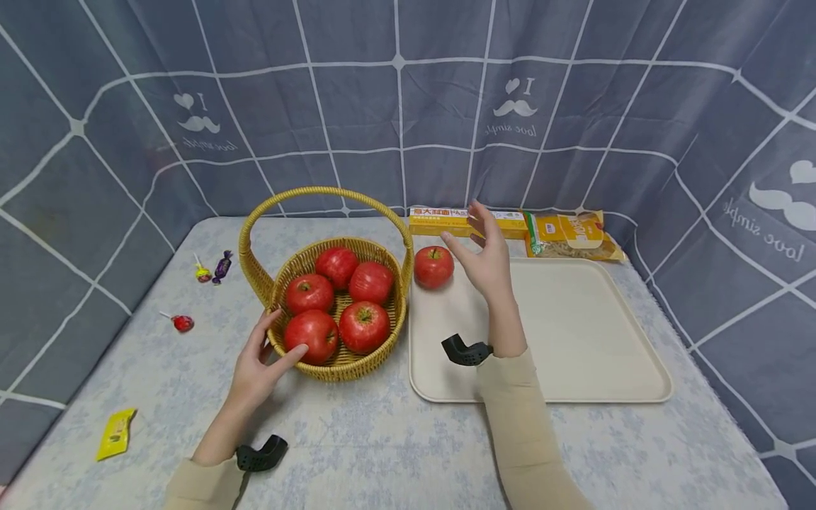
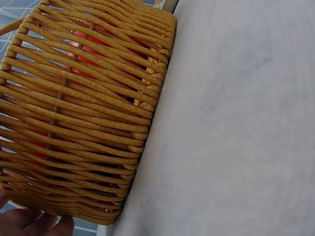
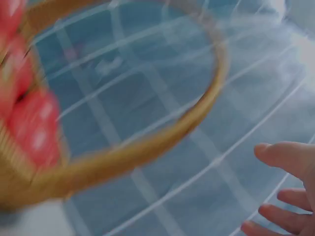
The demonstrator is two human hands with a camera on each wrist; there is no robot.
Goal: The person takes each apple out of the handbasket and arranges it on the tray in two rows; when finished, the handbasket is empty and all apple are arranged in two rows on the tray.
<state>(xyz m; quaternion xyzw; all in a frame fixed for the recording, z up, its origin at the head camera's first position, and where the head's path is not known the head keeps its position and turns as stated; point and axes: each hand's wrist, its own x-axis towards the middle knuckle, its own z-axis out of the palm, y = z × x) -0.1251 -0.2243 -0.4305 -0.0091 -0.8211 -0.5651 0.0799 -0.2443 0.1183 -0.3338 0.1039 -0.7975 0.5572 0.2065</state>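
Observation:
A yellow wicker basket [image 1: 347, 370] with a tall arched handle stands on the table, with several red apples [image 1: 364, 327] inside. My left hand [image 1: 255, 372] grips its near left side, thumb over the rim and fingers along the outer wall. In the left wrist view, fingertips [image 2: 37, 223] curl against the woven side of the basket [image 2: 83, 113]. My right hand [image 1: 486, 258] is raised over the tray, fingers spread and holding nothing. Left of that hand, a single apple [image 1: 433, 267] sits at the tray's far left corner. The right wrist view shows the hand [image 3: 290, 191] apart from the blurred basket handle [image 3: 147, 152].
A beige tray [image 1: 574, 333] lies right of the basket. Behind it are a yellow pasta box [image 1: 433, 225] and a yellow food bag [image 1: 570, 235]. At left lie two lollipops [image 1: 183, 324], a purple-wrapped candy [image 1: 222, 267] and a yellow packet [image 1: 117, 433]. A checked curtain [image 1: 357, 113] encloses the table.

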